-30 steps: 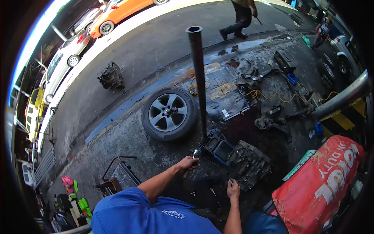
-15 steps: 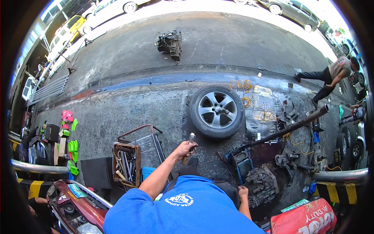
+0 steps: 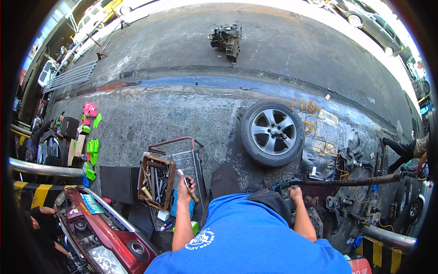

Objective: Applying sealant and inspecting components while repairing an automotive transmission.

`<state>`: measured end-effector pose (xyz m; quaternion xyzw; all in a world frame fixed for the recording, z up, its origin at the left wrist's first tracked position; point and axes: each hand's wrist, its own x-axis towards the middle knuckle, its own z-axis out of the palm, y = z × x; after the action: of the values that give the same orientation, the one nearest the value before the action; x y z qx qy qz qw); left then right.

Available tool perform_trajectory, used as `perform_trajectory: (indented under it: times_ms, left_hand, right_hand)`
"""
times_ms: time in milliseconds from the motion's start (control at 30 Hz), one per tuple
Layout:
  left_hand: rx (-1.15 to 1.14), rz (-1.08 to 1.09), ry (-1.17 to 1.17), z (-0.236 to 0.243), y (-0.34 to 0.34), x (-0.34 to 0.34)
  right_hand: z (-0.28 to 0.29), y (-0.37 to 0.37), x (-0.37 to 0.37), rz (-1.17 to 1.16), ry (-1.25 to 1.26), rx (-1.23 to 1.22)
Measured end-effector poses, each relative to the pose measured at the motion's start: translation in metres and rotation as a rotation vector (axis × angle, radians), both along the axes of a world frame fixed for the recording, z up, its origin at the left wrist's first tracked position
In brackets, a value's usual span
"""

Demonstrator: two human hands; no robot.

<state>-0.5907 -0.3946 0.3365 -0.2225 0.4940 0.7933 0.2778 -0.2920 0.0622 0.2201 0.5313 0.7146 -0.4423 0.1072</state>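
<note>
My left hand [image 3: 185, 188], raised by the tool box, is closed around a wooden-handled tool [image 3: 195, 197] with a pale metal end; its exact kind is unclear. On the right, my right hand [image 3: 295, 193] has its fingers curled at the near end of a long dark metal pipe [image 3: 351, 183]. That pipe stretches rightward from a blue metal piece [image 3: 276, 186], mostly hidden. Part of a grimy gearbox housing [image 3: 315, 219] shows beside my right forearm. Ahead of me lies a car wheel [image 3: 272, 134] with silver spokes.
A rusty tool box [image 3: 145, 174] full of wrenches rests on a radiator [image 3: 187, 169] at left. Farther off sits another gearbox [image 3: 226, 42]. A red bumper [image 3: 102, 228] fills the lower left. A co-worker [image 3: 413, 148] stands at the right edge, near the pipe's far end.
My left hand, with its tool, has come back toward the tool box. My right hand has moved forward to the pipe. The pipe's far end has swung down, and my view has shifted.
</note>
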Motion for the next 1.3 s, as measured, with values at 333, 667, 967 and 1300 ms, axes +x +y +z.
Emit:
perform_trajectory:
  times_ms: [333,667,967,1300]
  left_hand:
    - [0.021,0.482,-0.173,-0.058,-0.015,-0.061]
    - [-0.104,0.265,-0.146,-0.014,-0.021,-0.299]
    - [-0.308,0.109,-0.320,-0.069,-0.024,-0.500]
    - [-0.624,-0.110,-0.662,-0.064,0.030,-0.693]
  right_hand:
    - [0.040,0.045,-0.340,0.297,0.211,-0.066]
    - [0.023,0.045,-0.498,0.259,-0.043,-0.165]
    - [0.003,0.051,-0.643,0.122,-0.229,-0.264]
    - [-0.069,0.154,-0.933,0.311,-0.253,0.104]
